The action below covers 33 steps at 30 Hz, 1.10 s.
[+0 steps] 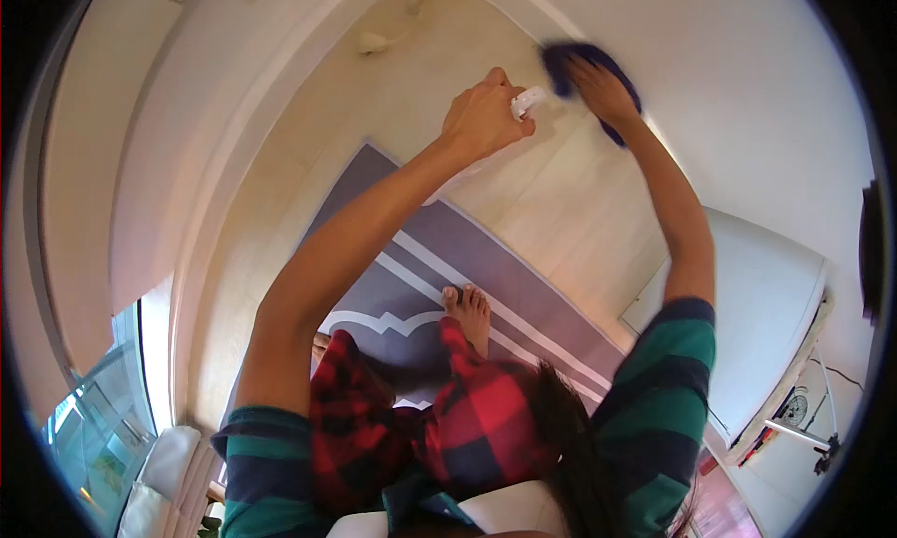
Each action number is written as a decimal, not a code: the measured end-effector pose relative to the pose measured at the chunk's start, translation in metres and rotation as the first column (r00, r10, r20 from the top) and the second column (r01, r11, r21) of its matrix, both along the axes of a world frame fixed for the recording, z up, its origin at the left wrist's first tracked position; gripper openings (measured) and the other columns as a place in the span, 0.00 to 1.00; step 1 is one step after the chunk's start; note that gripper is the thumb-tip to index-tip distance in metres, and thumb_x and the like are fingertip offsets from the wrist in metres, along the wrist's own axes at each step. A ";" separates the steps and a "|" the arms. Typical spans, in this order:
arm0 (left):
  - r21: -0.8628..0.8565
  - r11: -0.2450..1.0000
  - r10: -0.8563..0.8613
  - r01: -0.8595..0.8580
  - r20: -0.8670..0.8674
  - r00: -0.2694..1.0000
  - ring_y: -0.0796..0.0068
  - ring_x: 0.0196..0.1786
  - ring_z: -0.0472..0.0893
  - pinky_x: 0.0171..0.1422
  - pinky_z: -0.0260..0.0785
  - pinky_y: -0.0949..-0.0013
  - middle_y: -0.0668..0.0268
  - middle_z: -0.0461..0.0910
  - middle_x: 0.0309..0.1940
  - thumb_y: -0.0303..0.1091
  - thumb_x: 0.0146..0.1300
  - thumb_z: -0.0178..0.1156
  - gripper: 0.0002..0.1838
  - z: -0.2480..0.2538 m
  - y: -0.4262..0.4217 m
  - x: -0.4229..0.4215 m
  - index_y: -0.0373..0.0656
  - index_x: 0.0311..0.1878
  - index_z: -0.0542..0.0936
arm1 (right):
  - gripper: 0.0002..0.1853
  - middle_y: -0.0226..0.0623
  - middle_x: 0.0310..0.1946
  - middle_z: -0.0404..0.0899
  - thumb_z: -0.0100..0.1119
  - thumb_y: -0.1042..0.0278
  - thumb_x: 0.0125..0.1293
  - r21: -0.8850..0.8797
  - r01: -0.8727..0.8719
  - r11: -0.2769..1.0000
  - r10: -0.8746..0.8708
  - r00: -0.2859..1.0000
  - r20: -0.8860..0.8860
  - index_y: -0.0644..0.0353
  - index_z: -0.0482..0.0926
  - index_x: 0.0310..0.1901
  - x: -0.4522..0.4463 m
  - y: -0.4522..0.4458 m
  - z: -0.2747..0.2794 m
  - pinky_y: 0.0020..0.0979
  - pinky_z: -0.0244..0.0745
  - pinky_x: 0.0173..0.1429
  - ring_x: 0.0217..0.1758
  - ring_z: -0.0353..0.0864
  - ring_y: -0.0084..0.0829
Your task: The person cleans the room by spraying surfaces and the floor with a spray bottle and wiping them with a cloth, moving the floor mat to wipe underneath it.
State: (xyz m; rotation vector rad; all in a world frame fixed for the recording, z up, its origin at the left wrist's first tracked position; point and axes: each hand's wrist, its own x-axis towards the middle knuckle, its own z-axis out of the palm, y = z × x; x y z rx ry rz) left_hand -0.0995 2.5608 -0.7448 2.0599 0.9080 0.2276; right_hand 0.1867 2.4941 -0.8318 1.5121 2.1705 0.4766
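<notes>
My left hand (484,116) is closed around the neck of a spray bottle, and its white nozzle (527,102) points toward the wall. Most of the bottle is hidden behind my hand and forearm. Up against the white wall (738,80), my right hand (603,90) lies flat on a dark blue cloth (558,60), its fingers stretched over the fabric. The cloth is slightly blurred and shows on both sides of the hand.
A grey mat with white stripes (505,258) lies under my feet on the light wooden floor (561,183). A white cabinet-like box (757,295) stands at the right. A pale object with a cord (374,42) lies near the far corner. Windows (103,426) are at lower left.
</notes>
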 end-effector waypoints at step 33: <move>-0.102 0.731 0.679 -0.675 0.206 0.704 0.74 0.32 0.79 0.40 0.69 0.71 0.63 0.78 0.39 0.28 0.56 0.64 0.10 0.077 -0.052 -0.291 0.37 0.41 0.77 | 0.33 0.44 0.67 0.60 0.50 0.53 0.64 0.181 0.554 0.813 -0.071 0.403 -0.912 0.62 0.58 0.66 -0.341 0.123 -0.053 0.55 0.47 0.70 0.70 0.56 0.48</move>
